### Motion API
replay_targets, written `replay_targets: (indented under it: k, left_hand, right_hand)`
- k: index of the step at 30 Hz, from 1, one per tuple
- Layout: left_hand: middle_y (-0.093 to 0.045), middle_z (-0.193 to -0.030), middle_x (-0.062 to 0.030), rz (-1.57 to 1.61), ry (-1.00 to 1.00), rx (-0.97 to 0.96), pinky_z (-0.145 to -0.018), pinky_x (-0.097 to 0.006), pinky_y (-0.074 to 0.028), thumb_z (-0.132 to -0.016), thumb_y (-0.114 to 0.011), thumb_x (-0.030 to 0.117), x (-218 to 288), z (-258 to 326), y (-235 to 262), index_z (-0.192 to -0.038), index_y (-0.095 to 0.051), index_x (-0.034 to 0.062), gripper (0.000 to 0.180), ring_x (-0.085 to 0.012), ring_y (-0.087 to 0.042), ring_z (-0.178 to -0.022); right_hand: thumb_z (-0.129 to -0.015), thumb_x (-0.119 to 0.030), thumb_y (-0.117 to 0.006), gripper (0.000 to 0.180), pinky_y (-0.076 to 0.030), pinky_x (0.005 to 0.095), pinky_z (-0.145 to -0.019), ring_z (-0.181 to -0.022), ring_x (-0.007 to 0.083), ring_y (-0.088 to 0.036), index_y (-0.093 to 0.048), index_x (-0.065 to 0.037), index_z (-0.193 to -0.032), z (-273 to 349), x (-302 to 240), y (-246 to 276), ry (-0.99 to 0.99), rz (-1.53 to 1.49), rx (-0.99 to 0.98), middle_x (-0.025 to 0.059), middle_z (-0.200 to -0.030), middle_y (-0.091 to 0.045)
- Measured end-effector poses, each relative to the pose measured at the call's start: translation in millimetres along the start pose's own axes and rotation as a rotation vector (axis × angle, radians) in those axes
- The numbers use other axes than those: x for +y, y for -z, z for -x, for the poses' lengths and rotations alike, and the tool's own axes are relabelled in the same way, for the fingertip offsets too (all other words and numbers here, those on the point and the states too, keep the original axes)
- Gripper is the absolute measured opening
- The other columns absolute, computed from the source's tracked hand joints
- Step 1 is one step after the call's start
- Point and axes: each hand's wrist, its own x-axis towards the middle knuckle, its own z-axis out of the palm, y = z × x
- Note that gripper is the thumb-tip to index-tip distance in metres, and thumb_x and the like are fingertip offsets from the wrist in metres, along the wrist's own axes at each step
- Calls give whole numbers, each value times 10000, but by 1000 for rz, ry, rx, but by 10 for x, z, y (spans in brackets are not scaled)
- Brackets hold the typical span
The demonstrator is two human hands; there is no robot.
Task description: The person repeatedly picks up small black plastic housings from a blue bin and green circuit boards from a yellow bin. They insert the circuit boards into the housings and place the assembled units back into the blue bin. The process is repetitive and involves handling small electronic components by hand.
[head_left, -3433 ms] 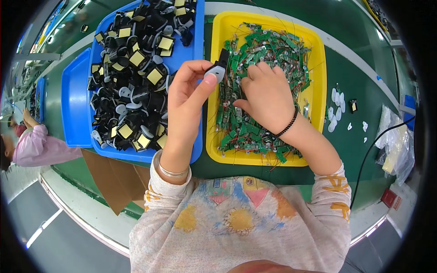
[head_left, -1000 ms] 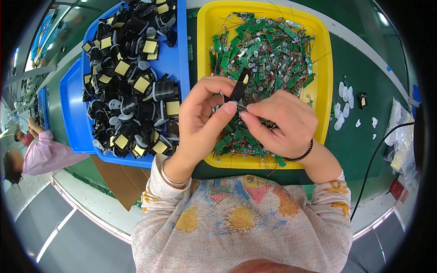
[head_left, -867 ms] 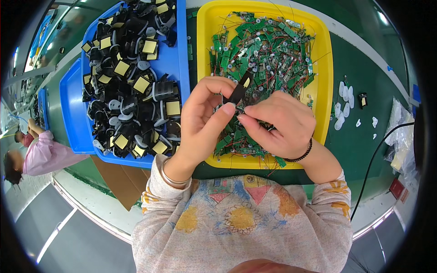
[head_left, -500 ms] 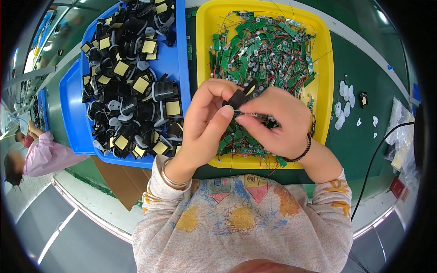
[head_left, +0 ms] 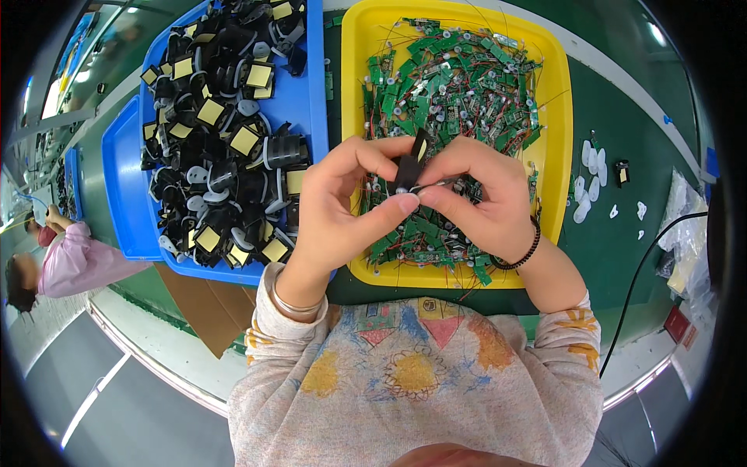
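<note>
The left hand [head_left: 338, 206] pinches the casing [head_left: 408, 167], black and tilted, between thumb and fingers; the casing is at the centre, above the yellow tray [head_left: 557, 171]. The right hand [head_left: 494, 202] has thumb and forefinger closed on a thin piece [head_left: 440, 182] at the casing's lower end; it is too hidden to tell its kind. Taking the casing as the clock's centre, green boards [head_left: 443, 93] with fine wires heap up in the tray, mostly toward twelve and one. At ten, a blue tray [head_left: 311, 101] carries a pile of black parts [head_left: 226, 132] with pale yellow pads; an outer tray [head_left: 124, 179], also blue, is at nine. White ovals [head_left: 593, 159] lie at three, a small black block [head_left: 622, 172] just beyond them. Cardboard [head_left: 198, 307] sits at eight, a black cable [head_left: 622, 303] at four.
</note>
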Motion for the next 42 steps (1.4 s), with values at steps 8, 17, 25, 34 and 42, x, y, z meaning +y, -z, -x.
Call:
replay_targets:
  k: [8,17,25,34,42]
  left_hand:
    - [-555,-1084,-180,-26,-163,45,-827,-287,-437,-607,-741,-52,-23,21,24,-737,-549,8,240,-175,-567,-917]
    - [-558,-1078,-192,-50,-188,77,-830,-297,-436,-569,-766,-36,0,87,15,-704,-572,3,239,-192,-571,-933]
    - [-538,-1154,-167,-107,-104,80,-769,-258,-477,-595,-767,-7,82,-17,-66,-863,-579,14,328,-175,-545,-1004]
    - [-592,-999,-118,-147,-181,167,-745,-237,-440,-799,-602,61,25,49,6,-1118,-435,-4,366,-116,-560,-870]
    - [-582,-1019,-111,197,66,84,-790,-261,-461,-751,-649,3,28,-7,-5,-1113,-421,26,429,-143,-565,-896]
  right_hand:
    - [-751,-56,-643,103,-454,241,-531,-602,150,-566,-610,-27,-844,7,35,25,-6,-95,-44,56,-749,-590]
    - [-722,-71,-656,133,-401,236,-497,-564,126,-512,-626,-48,-850,-19,-1,101,39,4,-180,23,-699,-566]
    - [-747,-18,-642,130,-453,225,-561,-641,111,-562,-619,-16,-875,-17,67,73,2,-168,-60,41,-769,-575]
    - [-780,-15,-633,144,-489,200,-571,-660,84,-585,-583,18,-911,53,48,37,-328,-602,-64,41,-773,-591]
    - [-788,-20,-625,133,-495,218,-549,-620,86,-578,-554,16,-895,23,-3,42,-500,-766,23,48,-755,-595]
